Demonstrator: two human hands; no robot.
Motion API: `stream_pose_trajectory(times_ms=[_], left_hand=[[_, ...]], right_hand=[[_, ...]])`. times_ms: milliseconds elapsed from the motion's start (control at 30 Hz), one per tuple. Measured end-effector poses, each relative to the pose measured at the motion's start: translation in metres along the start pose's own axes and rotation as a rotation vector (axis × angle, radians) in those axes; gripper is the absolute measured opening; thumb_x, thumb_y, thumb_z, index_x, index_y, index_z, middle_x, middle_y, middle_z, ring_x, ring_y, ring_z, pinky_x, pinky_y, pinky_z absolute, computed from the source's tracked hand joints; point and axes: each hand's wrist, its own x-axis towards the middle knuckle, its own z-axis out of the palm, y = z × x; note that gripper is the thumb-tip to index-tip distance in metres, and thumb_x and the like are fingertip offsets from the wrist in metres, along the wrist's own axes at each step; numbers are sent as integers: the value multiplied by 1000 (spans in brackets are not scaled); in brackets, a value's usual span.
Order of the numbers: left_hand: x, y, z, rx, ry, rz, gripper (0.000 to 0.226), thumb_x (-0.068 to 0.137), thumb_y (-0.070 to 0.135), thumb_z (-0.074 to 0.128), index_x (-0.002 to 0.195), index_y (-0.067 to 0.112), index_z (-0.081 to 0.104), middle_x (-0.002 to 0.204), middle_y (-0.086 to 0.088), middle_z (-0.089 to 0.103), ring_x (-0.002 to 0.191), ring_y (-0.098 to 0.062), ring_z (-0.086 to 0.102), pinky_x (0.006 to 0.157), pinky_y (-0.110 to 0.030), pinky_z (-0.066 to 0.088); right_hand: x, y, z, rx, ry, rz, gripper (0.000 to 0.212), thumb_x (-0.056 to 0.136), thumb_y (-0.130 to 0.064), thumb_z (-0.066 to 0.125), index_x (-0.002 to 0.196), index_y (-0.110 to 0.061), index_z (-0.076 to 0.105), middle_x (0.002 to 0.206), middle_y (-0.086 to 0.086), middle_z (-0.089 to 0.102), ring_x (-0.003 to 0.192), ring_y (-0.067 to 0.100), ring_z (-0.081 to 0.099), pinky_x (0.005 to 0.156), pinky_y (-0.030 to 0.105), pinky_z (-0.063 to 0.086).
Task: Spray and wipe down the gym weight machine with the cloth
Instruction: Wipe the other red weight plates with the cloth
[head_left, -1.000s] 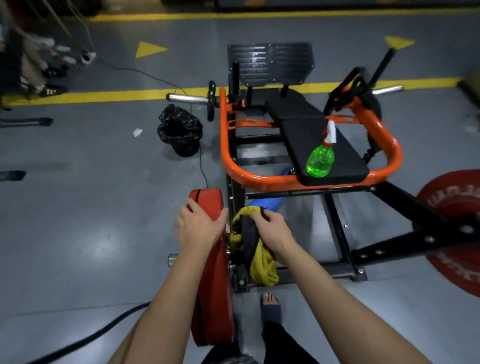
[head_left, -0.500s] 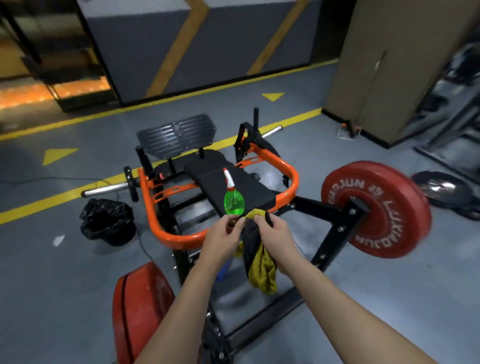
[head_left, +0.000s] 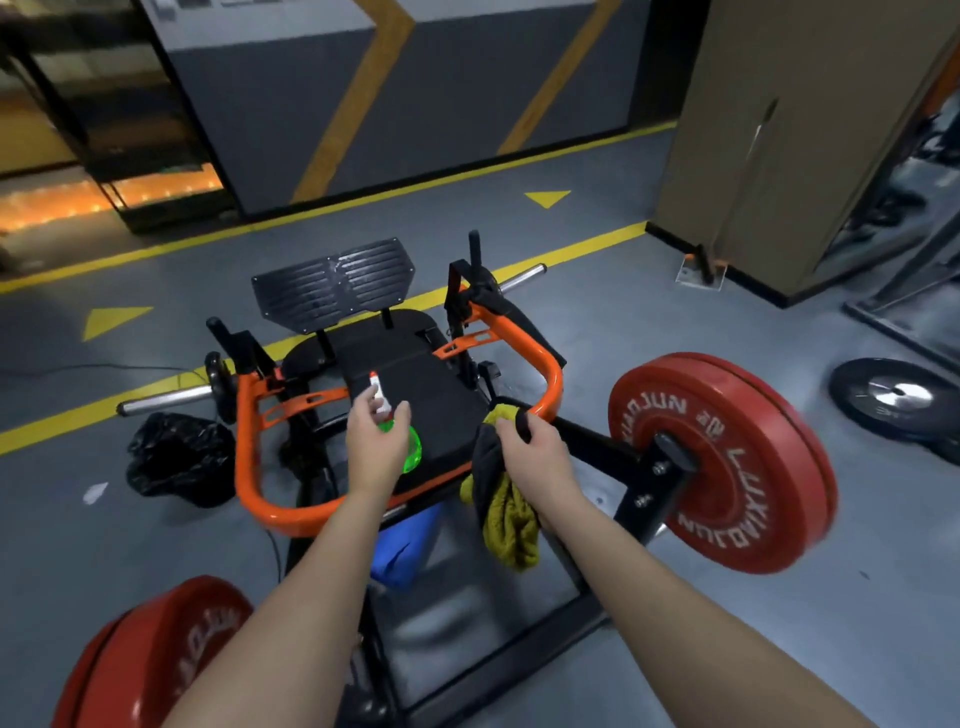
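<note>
Centre of frame: a translucent green plastic spray bottle rests on the black padded bench of the orange-framed weight machine. Left hand: grip open, fingers flanking the white nozzle. Right hand: grip closed on a hanging yellow-and-dark cloth.

Black bag and loose plate lie on the floor.

The spray bottle rests on the seat pad, beneath the left grip. The footplate stands behind the pad. Right of the bottle, the cloth hangs from the right grip beside the frame. A bin bag sits on the floor left of the frame, and a weight plate is to its right.
</note>
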Motion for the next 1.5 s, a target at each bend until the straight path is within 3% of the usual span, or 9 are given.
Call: stream_pose_trajectory(times_ms=[167, 467, 567, 633, 733, 867, 1100, 1367, 1500], left_hand=[[28, -27, -1, 173, 48, -1, 62, 96, 32, 70, 149, 11, 46, 138, -6, 54, 125, -20, 53, 98, -29, 43], [119, -101, 25, 277, -190, -267, 129, 67, 57, 90, 163, 14, 16, 162, -4, 34, 147, -25, 36, 119, -46, 35], [139, -124, 38, 249, -210, -276, 76, 71, 48, 91, 131, 24, 51, 114, 6, 62, 117, -25, 61, 99, -45, 49], [145, -128, 44, 160, -170, -255, 45, 78, 41, 88, 105, 30, 54, 92, 7, 61, 100, -25, 66, 87, -42, 52], [146, -112, 53, 158, -160, -192, 26, 93, 38, 73, 112, 42, 56, 85, 5, 63, 85, -14, 62, 83, -35, 46], [134, -77, 79, 169, -311, -86, 29, 94, 14, 64, 112, 38, 68, 97, 4, 72, 86, -13, 66, 84, -37, 50], [86, 9, 172, 256, -600, 43, 26, 82, 14, 58, 85, 38, 68, 102, 2, 58, 98, -15, 63, 79, -33, 47], [-12, 106, 304, 167, -832, 135, 44, 73, 18, 52, 110, 31, 72, 102, 0, 74, 85, -15, 66, 73, -31, 50], [-59, 134, 363, 86, -854, 31, 47, 69, 7, 53, 104, 27, 76, 100, 7, 76, 92, -11, 70, 74, -26, 52]], right_hand=[[38, -2, 18, -2, -87, 30, 34, 96, -45, 56, 84, -14, 61, 80, 6, 67, 81, 24, 66, 77, 44, 54], [113, -4, 54, 0, -94, 94, 44, 84, -59, 55, 86, -15, 64, 78, 4, 69, 80, 25, 68, 78, 49, 57], [135, 11, 49, -32, -73, 71, 36, 98, -43, 57, 87, -9, 60, 70, -1, 59, 68, 13, 58, 67, 38, 49], [144, 24, 42, -44, -28, 57, 37, 99, -42, 57, 91, -6, 61, 76, 5, 63, 69, 14, 58, 67, 37, 48], [151, 39, 22, -21, 33, 101, 30, 101, -38, 57, 95, -9, 66, 87, 8, 72, 76, 18, 66, 67, 31, 50], [160, 38, -16, -32, 64, 91, 32, 102, -36, 57, 95, -6, 66, 87, 16, 69, 63, 9, 57, 53, 19, 42], [166, 33, -104, -41, 211, 16, 31, 102, -34, 56, 80, -13, 61, 70, -6, 60, 66, 9, 55, 62, 31, 42], [156, 79, -273, -116, 372, 71, 36, 95, -49, 51, 82, -17, 60, 76, 0, 65, 79, 25, 64, 74, 44, 50], [154, 110, -347, -54, 421, 103, 32, 100, -36, 54, 72, -20, 55, 67, -4, 57, 73, 24, 60, 73, 45, 49]])
